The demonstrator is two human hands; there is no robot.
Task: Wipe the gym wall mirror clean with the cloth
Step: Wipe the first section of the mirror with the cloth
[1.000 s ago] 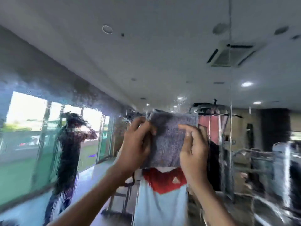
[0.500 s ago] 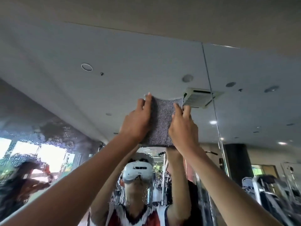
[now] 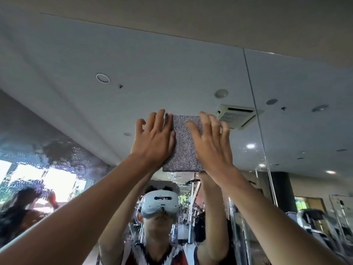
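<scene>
A grey speckled cloth [image 3: 184,144] lies flat against the wall mirror [image 3: 95,115], high up near its top edge. My left hand [image 3: 153,139] presses on the cloth's left side with its fingers spread and straight. My right hand [image 3: 212,144] presses on the cloth's right side, fingers also spread. Both arms reach up overhead. The mirror below the cloth carries streaks and droplets of water, thickest at the left and around my reflection.
A vertical seam [image 3: 256,119] between mirror panels runs just right of my right hand. The ceiling strip [image 3: 191,14] borders the mirror's top edge. Reflected in the glass are a person at the lower left [image 3: 24,205], bright windows and gym machines at the right.
The cloth rose from face height to near the mirror's top. My hands went from gripping its sides to pressing it flat with spread fingers.
</scene>
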